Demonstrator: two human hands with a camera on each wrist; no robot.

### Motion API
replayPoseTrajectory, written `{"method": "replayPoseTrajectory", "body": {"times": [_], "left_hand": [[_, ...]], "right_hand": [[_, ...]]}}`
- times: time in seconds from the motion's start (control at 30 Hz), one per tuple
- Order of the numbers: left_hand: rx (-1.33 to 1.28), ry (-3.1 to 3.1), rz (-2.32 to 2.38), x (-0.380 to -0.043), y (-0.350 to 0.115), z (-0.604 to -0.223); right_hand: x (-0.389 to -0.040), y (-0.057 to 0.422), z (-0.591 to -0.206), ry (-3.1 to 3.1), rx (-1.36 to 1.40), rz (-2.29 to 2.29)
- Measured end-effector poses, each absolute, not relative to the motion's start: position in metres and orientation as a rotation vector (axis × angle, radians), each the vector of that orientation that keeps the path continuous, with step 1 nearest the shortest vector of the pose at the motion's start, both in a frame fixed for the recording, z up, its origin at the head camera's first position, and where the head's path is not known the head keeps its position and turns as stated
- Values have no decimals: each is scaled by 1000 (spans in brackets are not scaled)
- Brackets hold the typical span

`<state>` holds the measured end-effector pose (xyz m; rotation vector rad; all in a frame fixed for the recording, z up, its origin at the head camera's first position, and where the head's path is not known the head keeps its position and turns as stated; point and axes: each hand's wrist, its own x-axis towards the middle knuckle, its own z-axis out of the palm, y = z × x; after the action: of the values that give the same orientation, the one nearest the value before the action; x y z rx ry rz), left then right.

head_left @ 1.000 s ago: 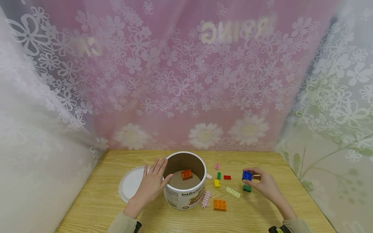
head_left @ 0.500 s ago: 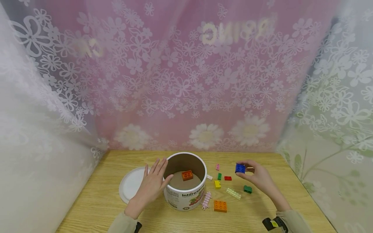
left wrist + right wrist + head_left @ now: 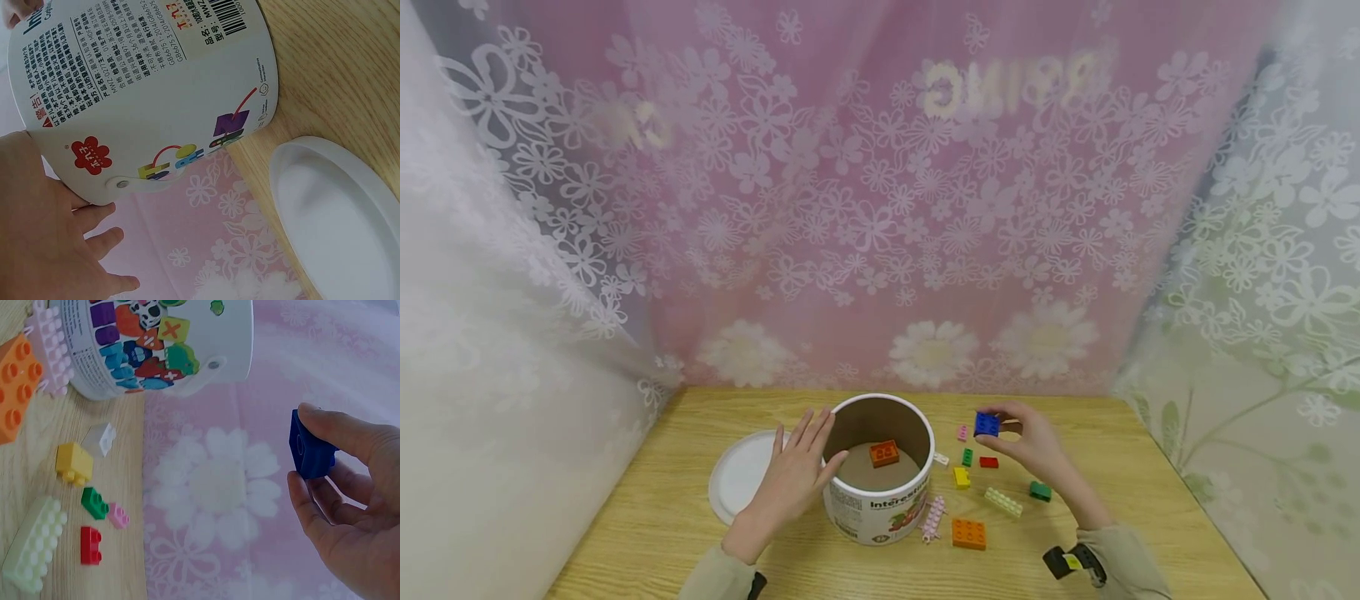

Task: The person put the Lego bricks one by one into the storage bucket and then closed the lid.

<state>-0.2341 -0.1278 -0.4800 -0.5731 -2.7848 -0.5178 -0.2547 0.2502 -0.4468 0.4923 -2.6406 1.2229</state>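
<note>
A blue toy brick (image 3: 987,424) is pinched between the thumb and fingers of my right hand (image 3: 1032,442), held above the table to the right of the bucket. In the right wrist view the blue brick (image 3: 310,447) hangs off the tabletop, studs toward the palm. My left hand (image 3: 790,475) rests against the left side of the white round bucket (image 3: 880,512), fingers straight and spread near its rim. An orange brick (image 3: 884,453) lies on the bucket's floor. The left wrist view shows the left hand (image 3: 56,231) beside the bucket's printed wall (image 3: 144,94).
Right of the bucket lie loose bricks: orange (image 3: 968,534), light pink (image 3: 933,519), yellow (image 3: 962,477), pale green (image 3: 1003,502), dark green (image 3: 1040,491), red (image 3: 988,462), small green (image 3: 967,457), white (image 3: 942,459) and pink (image 3: 962,432). A white lid (image 3: 737,475) lies left.
My right hand has carried the blue brick leftward and slightly up, from above the dark green brick toward the bucket. The left hand has stayed at the bucket.
</note>
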Motion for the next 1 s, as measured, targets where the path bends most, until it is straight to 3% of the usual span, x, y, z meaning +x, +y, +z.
{"method": "replayPoseTrajectory", "body": {"times": [1.0], "left_hand": [[-587,-2766,-538,-232,-128,-479]], "right_hand": [[-278,163,-438,-2557,830,1355]]}}
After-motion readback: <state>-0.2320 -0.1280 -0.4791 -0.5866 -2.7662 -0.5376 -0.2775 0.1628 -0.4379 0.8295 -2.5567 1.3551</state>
